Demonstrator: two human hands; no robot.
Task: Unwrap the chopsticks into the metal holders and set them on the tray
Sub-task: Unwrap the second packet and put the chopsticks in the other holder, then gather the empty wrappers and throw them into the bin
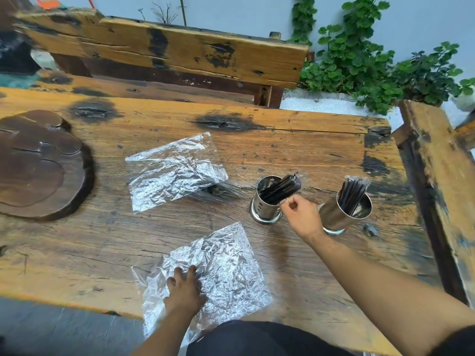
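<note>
At the far left of the table [295,140] lies the dark wooden tray [38,163], bare on top, with neither holder on it yet. Right of it a crumpled clear wrapper [174,170] lies flat. Nearer the person, the left hand [183,286] rests on a second wrapper [221,273], fingers spread and pressing it to the wood.

Further right stands the first metal holder [264,201], upright, its black chopsticks [281,188] leaning up and to the right. The right hand [303,217] sits just beside its rim, between the two holders, fingers curled; whether its grip pinches a chopstick or film, or nothing, I cannot tell. The second holder [345,211] stands just right of that hand, its own bundle [353,194] also leaning to the right.

Both holders look filled, so carrying them comes next. The tray lies well away to the left, across the wrappers; the right hand is nearest both holders, the left nearer the tray.
</note>
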